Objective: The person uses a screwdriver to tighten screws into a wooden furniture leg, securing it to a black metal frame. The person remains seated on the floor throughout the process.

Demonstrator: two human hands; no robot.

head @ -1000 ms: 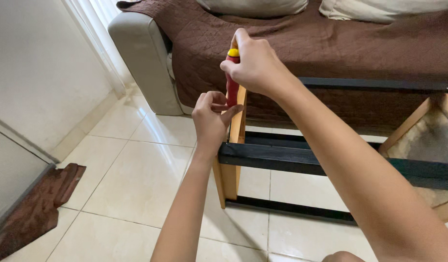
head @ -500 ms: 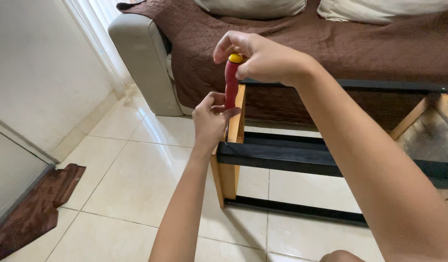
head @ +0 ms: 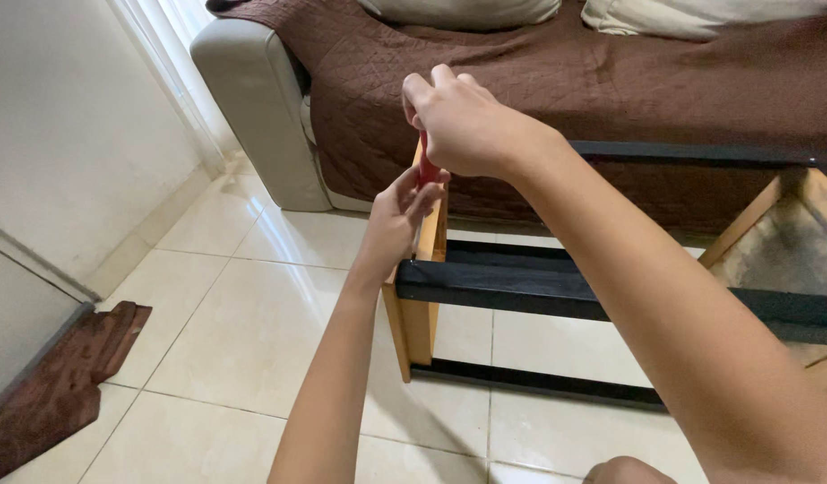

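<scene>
Both hands (head: 467,125) on red screwdriver (head: 427,170)

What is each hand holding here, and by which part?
The right hand grips the red screwdriver over the top of its handle. The left hand pinches its lower end, against the wooden table leg.

Two hands: left hand (head: 397,213) and right hand (head: 463,124), both closed on one red-handled screwdriver (head: 427,170). One wooden post (head: 418,269), upright at centre. Three black rails (head: 557,289) running right from it. One sofa (head: 252,99) at the far side, under one brown cover (head: 557,81), with two pale cushions (head: 458,11). One brown mat (head: 60,394), near left.
</scene>
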